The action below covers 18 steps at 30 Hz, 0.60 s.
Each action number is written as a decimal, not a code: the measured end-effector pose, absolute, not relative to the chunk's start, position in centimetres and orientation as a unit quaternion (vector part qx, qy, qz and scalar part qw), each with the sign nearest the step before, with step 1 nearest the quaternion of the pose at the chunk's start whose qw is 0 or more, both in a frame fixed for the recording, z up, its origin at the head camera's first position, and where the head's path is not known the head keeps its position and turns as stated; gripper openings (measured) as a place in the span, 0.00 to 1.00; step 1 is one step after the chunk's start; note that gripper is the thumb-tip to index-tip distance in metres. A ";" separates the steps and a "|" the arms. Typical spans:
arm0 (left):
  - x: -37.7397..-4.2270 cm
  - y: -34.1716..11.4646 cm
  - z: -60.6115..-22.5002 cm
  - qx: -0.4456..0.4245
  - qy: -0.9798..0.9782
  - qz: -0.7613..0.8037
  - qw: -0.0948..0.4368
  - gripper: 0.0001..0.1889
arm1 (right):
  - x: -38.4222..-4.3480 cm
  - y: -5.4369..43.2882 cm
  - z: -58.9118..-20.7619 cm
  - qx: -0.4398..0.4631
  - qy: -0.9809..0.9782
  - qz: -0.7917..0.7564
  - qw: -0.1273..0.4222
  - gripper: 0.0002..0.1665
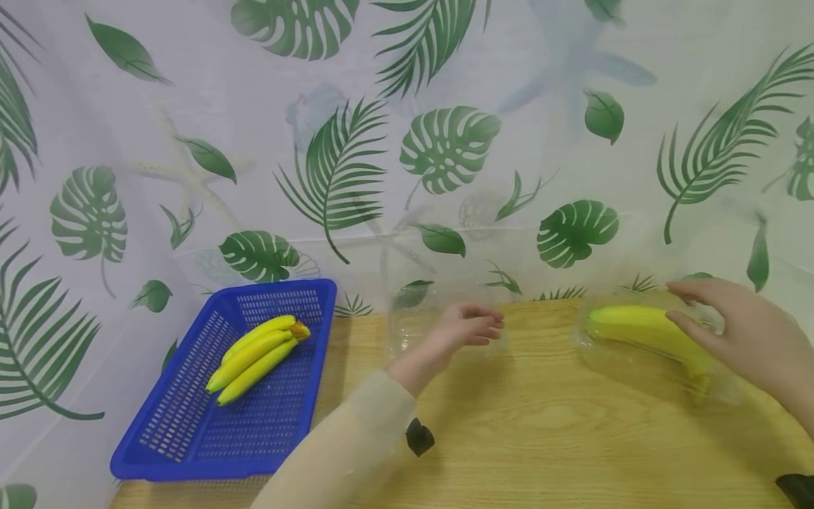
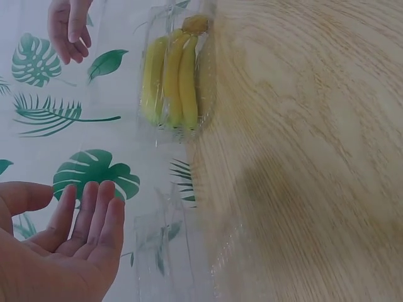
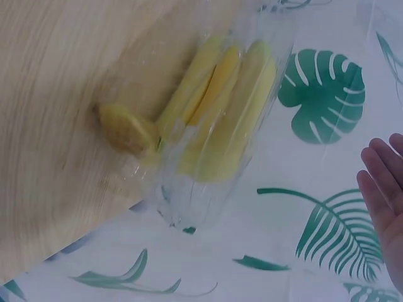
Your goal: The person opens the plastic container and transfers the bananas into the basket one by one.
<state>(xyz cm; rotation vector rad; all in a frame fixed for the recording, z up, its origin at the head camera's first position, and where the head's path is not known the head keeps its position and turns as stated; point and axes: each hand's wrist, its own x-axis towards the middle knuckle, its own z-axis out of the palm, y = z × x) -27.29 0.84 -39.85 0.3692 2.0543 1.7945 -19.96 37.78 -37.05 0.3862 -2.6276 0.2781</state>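
Observation:
A bunch of yellow bananas (image 1: 642, 329) lies inside a transparent plastic container (image 1: 626, 367) at the table's right. My right hand (image 1: 757, 339) hovers over its right end with relaxed fingers. The right wrist view shows these bananas (image 3: 217, 119) through the plastic, with the right hand (image 3: 387, 195) apart from them. Near the middle, my left hand (image 1: 454, 332) is held in the air, fingers loosely bent and holding nothing. A second transparent container (image 1: 402, 325) stands just behind it, partly hidden. The left wrist view has the left palm (image 2: 75, 264) turned up, fingers apart from the plastic.
A blue perforated basket (image 1: 318, 353) stands on the left with another bunch of bananas (image 1: 254, 357) in it. The wooden table (image 1: 540, 438) meets a leaf-patterned white sheet (image 1: 407, 177) along its back edge.

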 end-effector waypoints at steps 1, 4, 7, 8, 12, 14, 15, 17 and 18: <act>-27.3 1.0 -40.0 0.133 0.733 0.639 0.194 0.16 | -19.8 38.1 -37.1 0.136 -0.957 0.101 0.237 0.24; -27.3 1.6 -40.1 0.137 0.734 0.636 0.196 0.16 | -19.5 38.8 -37.2 0.127 -0.952 0.114 0.255 0.22; -27.4 1.9 -40.0 0.138 0.736 0.632 0.198 0.16 | -19.4 39.5 -37.4 0.124 -0.944 0.128 0.279 0.20; -27.5 2.0 -40.0 0.137 0.737 0.631 0.198 0.16 | -19.3 39.7 -37.5 0.121 -0.942 0.135 0.283 0.20; -27.7 2.4 -39.9 0.136 0.743 0.624 0.200 0.17 | -19.2 40.7 -38.0 0.119 -0.929 0.163 0.310 0.21; -27.8 2.7 -39.9 0.137 0.740 0.629 0.197 0.17 | -19.1 41.2 -38.3 0.122 -0.919 0.185 0.327 0.20; -27.9 2.9 -39.9 0.139 0.739 0.630 0.196 0.17 | -19.1 41.5 -38.5 0.126 -0.912 0.196 0.337 0.20; -27.9 3.2 -40.0 0.141 0.733 0.637 0.192 0.17 | -19.1 41.9 -38.8 0.125 -0.904 0.212 0.349 0.20; -27.9 3.3 -40.1 0.144 0.730 0.641 0.190 0.18 | -19.1 42.2 -39.0 0.123 -0.900 0.220 0.355 0.20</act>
